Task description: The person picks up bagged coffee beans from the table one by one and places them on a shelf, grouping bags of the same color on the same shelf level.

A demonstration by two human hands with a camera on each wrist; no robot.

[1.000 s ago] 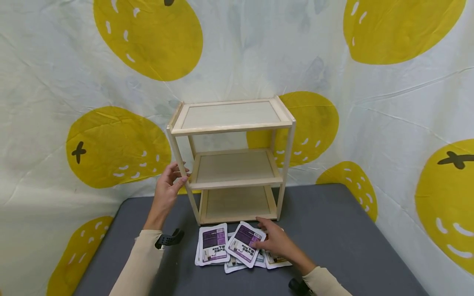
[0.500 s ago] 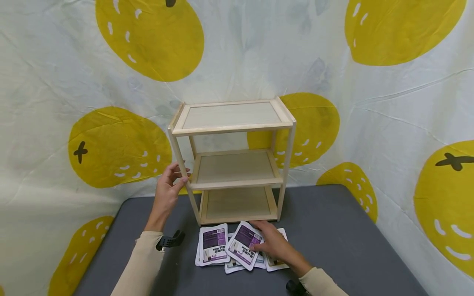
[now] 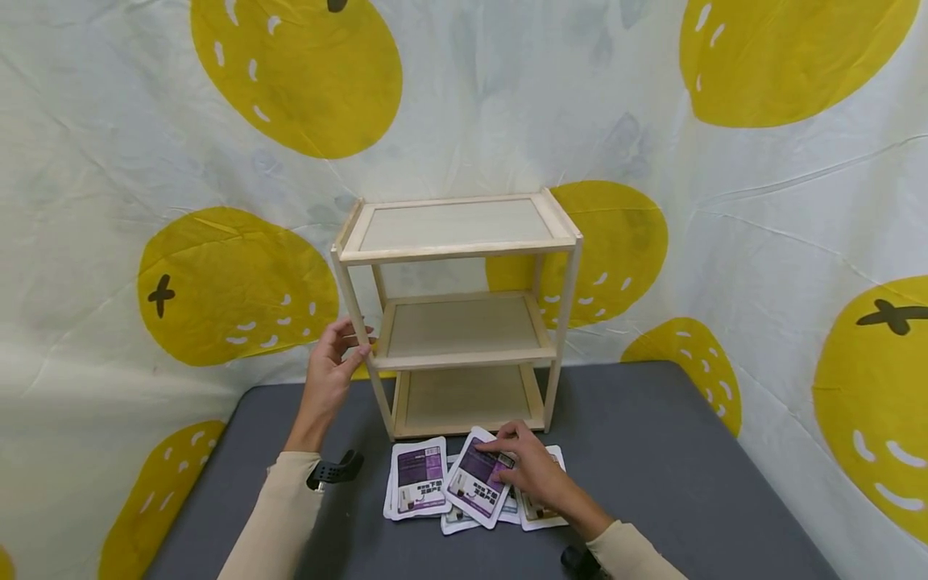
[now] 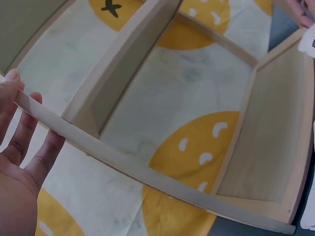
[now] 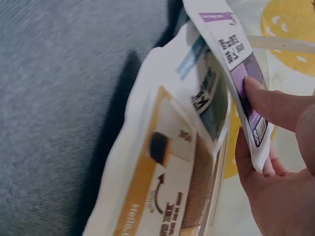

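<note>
A three-tier wooden shelf (image 3: pixel 464 326) stands in the middle of the head view. My left hand (image 3: pixel 326 387) holds its front left post (image 4: pixel 113 155), thumb on one side and fingers on the other. In front of the shelf, my right hand (image 3: pixel 536 467) pinches a flat white-and-purple packet (image 3: pixel 473 487) by its right edge. The right wrist view shows the thumb on that packet's printed face (image 5: pixel 241 73) and fingers behind it. Beneath it lie other packets, one with an orange stripe (image 5: pixel 147 172). A similar purple packet (image 3: pixel 420 479) lies to the left.
The shelf and packets rest on a dark grey table (image 3: pixel 652 467). A pale cloth with large yellow fruit prints (image 3: pixel 268 282) hangs behind and at both sides. Dark bands (image 3: pixel 337 469) are worn on both wrists.
My right hand has closed on the purple packet's edge, its fingers shifting over the top. The packet has risen slightly toward the shelf. My left hand stays on the post.
</note>
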